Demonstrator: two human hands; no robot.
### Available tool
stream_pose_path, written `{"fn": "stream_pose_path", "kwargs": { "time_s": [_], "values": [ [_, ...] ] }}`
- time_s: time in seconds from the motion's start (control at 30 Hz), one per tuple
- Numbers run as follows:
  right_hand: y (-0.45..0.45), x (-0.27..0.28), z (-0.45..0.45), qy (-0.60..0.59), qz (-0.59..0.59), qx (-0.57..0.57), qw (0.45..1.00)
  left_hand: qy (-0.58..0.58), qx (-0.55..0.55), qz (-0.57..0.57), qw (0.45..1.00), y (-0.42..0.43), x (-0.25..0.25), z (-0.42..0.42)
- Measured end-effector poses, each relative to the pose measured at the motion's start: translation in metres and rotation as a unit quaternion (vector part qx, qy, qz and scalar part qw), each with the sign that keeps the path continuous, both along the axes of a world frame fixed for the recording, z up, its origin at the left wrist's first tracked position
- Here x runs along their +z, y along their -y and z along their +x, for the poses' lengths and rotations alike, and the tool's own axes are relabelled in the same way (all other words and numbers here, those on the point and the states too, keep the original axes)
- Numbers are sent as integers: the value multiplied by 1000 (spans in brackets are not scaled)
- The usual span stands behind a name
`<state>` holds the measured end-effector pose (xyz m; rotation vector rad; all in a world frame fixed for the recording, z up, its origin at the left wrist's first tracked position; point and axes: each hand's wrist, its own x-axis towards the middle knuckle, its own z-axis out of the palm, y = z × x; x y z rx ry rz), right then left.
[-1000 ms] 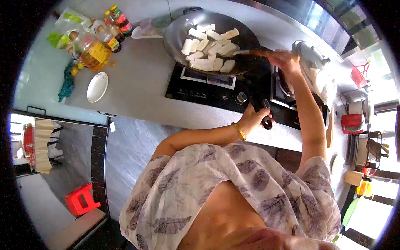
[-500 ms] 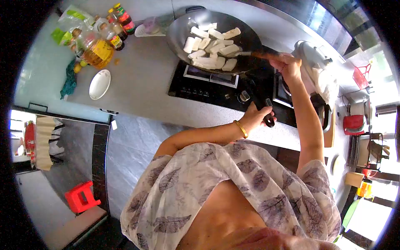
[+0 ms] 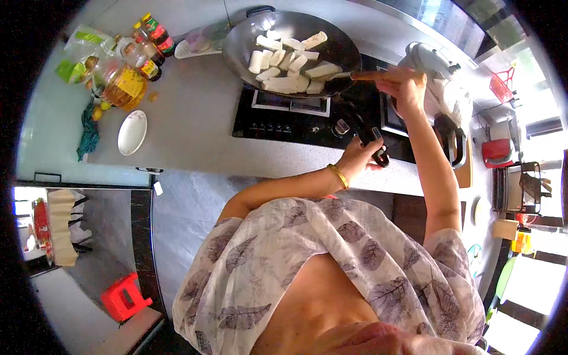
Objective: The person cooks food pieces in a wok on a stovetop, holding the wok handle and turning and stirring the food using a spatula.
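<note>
A dark wok [image 3: 236, 50] rests over the left burner of the black stove [image 3: 278, 127], with several white rectangular pieces [image 3: 288, 61] inside it. My left hand [image 3: 361, 157] is wrapped round the wok's black handle [image 3: 379, 155] near the counter's front edge. Above and to the right, my right hand [image 3: 405, 86] grips a spatula by its wooden handle [image 3: 367, 76]. The spatula's metal end lies in the wok at its right side, against the white pieces. The spatula's tip is partly hidden by them.
Left of the wok stand an oil jug [image 3: 127, 86], sauce bottles [image 3: 157, 34] and a white oval dish [image 3: 132, 132]. A lidded pot [image 3: 427, 59] and a plastic bag [image 3: 452, 97] are at the right. A red stool [image 3: 125, 297] stands on the floor at lower left.
The white pieces have shifted within the wok, and my right hand has pushed the spatula among them. The whole view has turned slightly. My left hand keeps its hold on the handle.
</note>
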<state>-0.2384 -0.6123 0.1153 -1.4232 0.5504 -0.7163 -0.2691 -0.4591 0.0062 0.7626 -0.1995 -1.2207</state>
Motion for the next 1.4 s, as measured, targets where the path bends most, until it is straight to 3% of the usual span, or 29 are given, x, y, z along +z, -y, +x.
{"fn": "stream_pose_path", "kwargs": {
  "time_s": [0.1, 0.33, 0.4, 0.53, 0.6, 0.7, 0.8, 0.87, 0.93, 1.03, 1.17, 1.27, 1.4],
  "values": [
    [2, 8, 10, -8, -77, 27, 997, -82, -34, -2, 996, -5, -5, 3],
    [2, 8, 28, -53, -203, 36, 977, -54, -43, -38, 997, -11, -6, 7],
    [-9, 2, 27, -96, -312, 47, 944, -48, -49, -48, 996, -11, -7, 7],
    [-20, -26, 31, -92, -346, -8, 934, -41, -38, -40, 998, -12, -6, 6],
    [-27, -24, 26, -119, -389, -34, 913, -41, -43, -42, 997, -14, -4, 6],
    [-22, -30, 15, -114, -547, -10, 829, -34, -42, -49, 997, -15, -3, 7],
    [-35, -41, 18, -169, -450, -34, 876, -23, -43, -53, 997, -15, -3, 7],
    [-44, -55, 25, -73, -567, -32, 820, -1, -48, -67, 997, -13, -5, 8],
    [-50, -60, 27, -50, -487, -24, 871, -13, -56, -64, 996, -13, -3, 8],
    [-51, -53, 15, -58, -484, -15, 873, -13, -57, -69, 996, -14, -4, 9],
    [-58, -57, 32, -56, -597, -37, 800, -2, -71, -84, 994, -15, 0, 9],
    [-63, -43, 31, -81, -528, 2, 845, 12, -60, -72, 996, -12, -9, 8],
    [-69, -17, 31, -119, -707, 93, 691, 4, -45, -43, 998, -13, -6, 6]
  ]
}}
